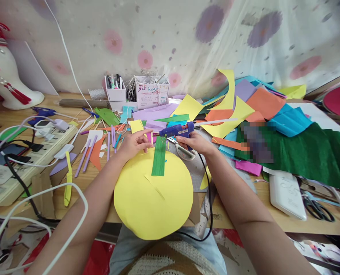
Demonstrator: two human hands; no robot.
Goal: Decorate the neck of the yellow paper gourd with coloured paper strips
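Note:
My right hand point(197, 143) is wrapped round the handle of a blue hot glue gun point(177, 130). Its nozzle points left, over the upper end of a green paper strip point(158, 158), and a long white glue stick point(215, 122) juts from its back. The strip lies on a large round yellow paper disc point(155, 206) in front of my body. At the disc's upper left edge is my left hand point(135, 143), its fingers bent and apart, with nothing visible in them. Scissors point(185, 152) lie partly hidden behind the disc and the glue gun.
Coloured paper scraps point(224, 114) heap up at the back right, beside dark green crepe paper point(298, 160). A power strip point(55, 145) with tangled cables is at left. A white power bank point(287, 194) and black-handled scissors point(318, 208) lie right. The gun's black cord point(210, 206) loops beside the disc.

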